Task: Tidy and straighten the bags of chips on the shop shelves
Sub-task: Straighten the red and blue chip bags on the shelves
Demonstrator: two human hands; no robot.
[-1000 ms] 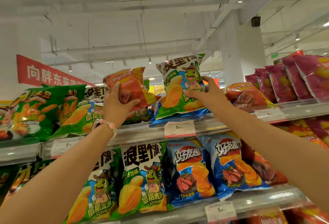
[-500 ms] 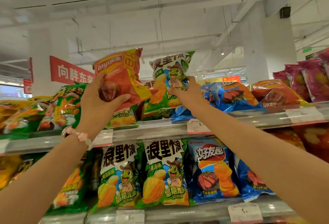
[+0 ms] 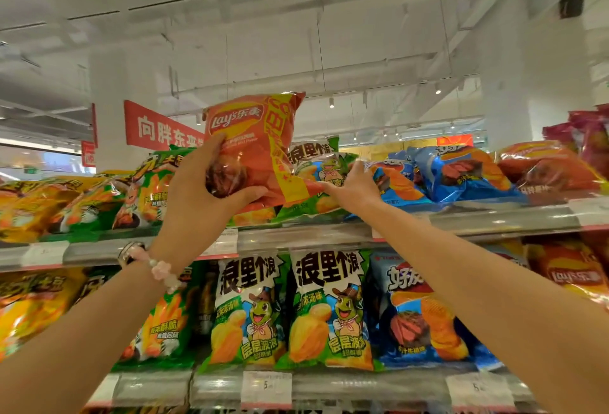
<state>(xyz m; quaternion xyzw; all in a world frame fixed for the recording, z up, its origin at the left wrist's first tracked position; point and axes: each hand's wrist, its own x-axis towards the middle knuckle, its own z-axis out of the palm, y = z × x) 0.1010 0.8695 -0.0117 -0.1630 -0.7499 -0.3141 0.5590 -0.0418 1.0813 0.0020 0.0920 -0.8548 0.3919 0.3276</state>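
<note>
Right hand [image 3: 354, 183] fingers hidden behind green bag [image 3: 324, 166] — grip unclear; left hand [image 3: 201, 196] fingers clamped on orange Lay's bag [image 3: 257, 137], thumb underneath.

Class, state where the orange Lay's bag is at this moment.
In the head view, the orange Lay's bag is left of centre, gripped upright by the left hand above the top shelf, in front of the green frog-print bag.
</note>
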